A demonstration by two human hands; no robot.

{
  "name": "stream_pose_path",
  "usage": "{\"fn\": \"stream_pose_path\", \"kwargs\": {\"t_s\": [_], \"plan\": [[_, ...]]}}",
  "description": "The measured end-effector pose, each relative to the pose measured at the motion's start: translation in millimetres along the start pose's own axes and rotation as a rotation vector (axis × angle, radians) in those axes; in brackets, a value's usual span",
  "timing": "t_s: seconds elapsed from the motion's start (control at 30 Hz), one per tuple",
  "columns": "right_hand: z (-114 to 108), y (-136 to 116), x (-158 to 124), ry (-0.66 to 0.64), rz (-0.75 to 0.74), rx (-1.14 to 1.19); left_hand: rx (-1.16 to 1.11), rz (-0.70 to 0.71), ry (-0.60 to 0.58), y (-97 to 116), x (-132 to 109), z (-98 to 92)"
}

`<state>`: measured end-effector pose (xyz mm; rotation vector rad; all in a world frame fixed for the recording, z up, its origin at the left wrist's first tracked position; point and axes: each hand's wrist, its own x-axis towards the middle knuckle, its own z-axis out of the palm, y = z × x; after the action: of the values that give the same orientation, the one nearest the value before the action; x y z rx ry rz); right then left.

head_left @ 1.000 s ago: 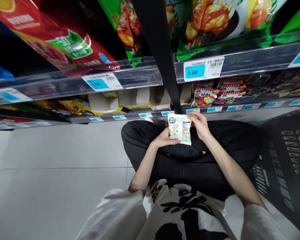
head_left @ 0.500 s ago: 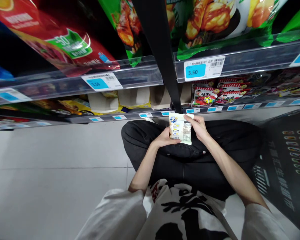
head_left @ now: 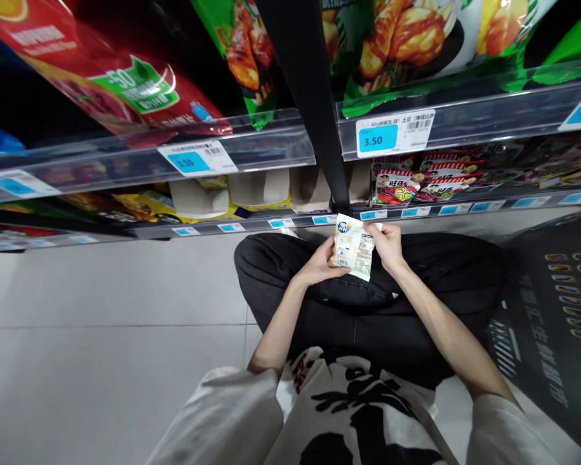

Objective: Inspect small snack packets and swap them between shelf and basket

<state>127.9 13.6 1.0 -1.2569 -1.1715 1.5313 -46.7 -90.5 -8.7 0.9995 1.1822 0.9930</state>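
Note:
I hold a small pale yellow snack packet [head_left: 352, 246] in both hands above my lap, its printed back facing me. My left hand [head_left: 319, 266] grips its lower left edge with curled fingers. My right hand [head_left: 390, 247] pinches its upper right corner. I squat in black trousers and a white printed shirt, right in front of the lowest shelf [head_left: 290, 221] of a shop rack.
Snack bags fill the shelves above, behind clear rails with blue price tags [head_left: 392, 133]. A black upright post [head_left: 314, 103] divides the rack. A dark shopping basket [head_left: 552, 316] stands at my right. Pale floor tiles [head_left: 101, 323] spread to the left.
The packet has tilted and moved slightly up toward the shelf; my left hand has shifted up along its left edge.

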Motion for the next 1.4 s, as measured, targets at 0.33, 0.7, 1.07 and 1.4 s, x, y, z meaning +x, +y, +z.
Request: {"fn": "stream_pose_path", "kwargs": {"t_s": [0.33, 0.7, 1.07, 1.4], "plan": [[0, 0, 2, -0.002, -0.033, -0.054, -0.035, 0.004, 0.04, 1, 1, 3.8], [-1, 2, 5, -0.029, -0.032, -0.02, 0.101, 0.199, 0.03, -4, 3, 3.6], [0, -5, 2, -0.091, -0.07, 0.016, 0.024, 0.141, 0.001, 0, 2, 6.2], [-1, -20, -4, -0.44, 0.098, 0.384, -0.337, 0.101, -0.042, 6, -6, -4.7]]}}
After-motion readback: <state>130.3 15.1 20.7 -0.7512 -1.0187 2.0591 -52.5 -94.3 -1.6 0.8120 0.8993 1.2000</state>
